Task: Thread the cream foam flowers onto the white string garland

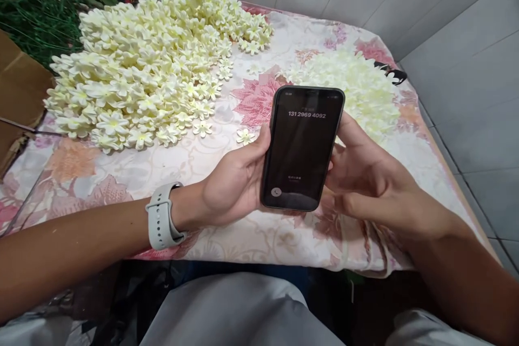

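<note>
A black smartphone (303, 148) stands tilted above the middle of the table, its dark screen facing me with a line of digits and a round call button. My left hand (237, 181) grips it along the left edge, thumb on the side and the other fingers hidden behind. On the right, my right hand (377, 184) touches or supports the phone's right edge with its fingertips, the thumb apart and pointing left below them. A pale watch band (160, 219) circles my left wrist.
Yellow-white artificial flowers (141, 65) form a large heap at the back left; a paler pile (357, 86) lies behind my right hand. Green stems (36, 11) and a cardboard box (22, 86) sit at the left. Tiled walls (478, 86) border the floral tablecloth (251, 243).
</note>
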### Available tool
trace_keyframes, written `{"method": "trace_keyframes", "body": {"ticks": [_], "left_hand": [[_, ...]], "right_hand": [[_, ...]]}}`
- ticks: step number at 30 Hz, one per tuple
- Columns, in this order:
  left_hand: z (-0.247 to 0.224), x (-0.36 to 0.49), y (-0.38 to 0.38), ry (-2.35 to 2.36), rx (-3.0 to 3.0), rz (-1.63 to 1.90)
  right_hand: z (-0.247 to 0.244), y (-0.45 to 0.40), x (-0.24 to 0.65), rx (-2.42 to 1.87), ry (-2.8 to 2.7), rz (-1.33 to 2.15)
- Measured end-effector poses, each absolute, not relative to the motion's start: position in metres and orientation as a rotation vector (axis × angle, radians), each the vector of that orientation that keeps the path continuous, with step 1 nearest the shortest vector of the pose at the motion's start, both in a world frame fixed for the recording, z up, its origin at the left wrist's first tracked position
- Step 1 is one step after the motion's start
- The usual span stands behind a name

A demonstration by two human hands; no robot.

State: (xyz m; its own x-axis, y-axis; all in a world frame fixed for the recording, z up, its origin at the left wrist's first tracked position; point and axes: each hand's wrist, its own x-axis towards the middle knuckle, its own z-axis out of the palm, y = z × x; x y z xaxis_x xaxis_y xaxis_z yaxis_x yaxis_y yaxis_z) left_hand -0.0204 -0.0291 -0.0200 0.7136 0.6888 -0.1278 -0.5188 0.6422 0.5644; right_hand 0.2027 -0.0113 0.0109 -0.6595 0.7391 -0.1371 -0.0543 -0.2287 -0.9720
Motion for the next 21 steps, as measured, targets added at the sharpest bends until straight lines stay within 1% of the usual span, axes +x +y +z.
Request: {"method": "trace_keyframes", "body": {"ticks": [5, 7, 13, 21], "left_hand": [[-0.025, -0.016, -0.031, 0.366, 0.514, 0.734], [-0.024, -0.015, -0.031, 0.374, 0.494, 0.752], [-0.015, -0.019, -0.028, 0.359, 0.491, 0.758], [-0.004, -0.017, -0.027, 0.488, 0.456, 0.695]], "right_hand": [[0.003, -0.021, 0.180, -0.957, -1.539, 1.681], [0.002, -0.019, 0.179, -0.989, -1.581, 1.631], [0.012, -0.012, 0.201, -0.763, -1.547, 1.921], [0.012, -0.021, 0.194, -0.844, -1.601, 1.898]]}}
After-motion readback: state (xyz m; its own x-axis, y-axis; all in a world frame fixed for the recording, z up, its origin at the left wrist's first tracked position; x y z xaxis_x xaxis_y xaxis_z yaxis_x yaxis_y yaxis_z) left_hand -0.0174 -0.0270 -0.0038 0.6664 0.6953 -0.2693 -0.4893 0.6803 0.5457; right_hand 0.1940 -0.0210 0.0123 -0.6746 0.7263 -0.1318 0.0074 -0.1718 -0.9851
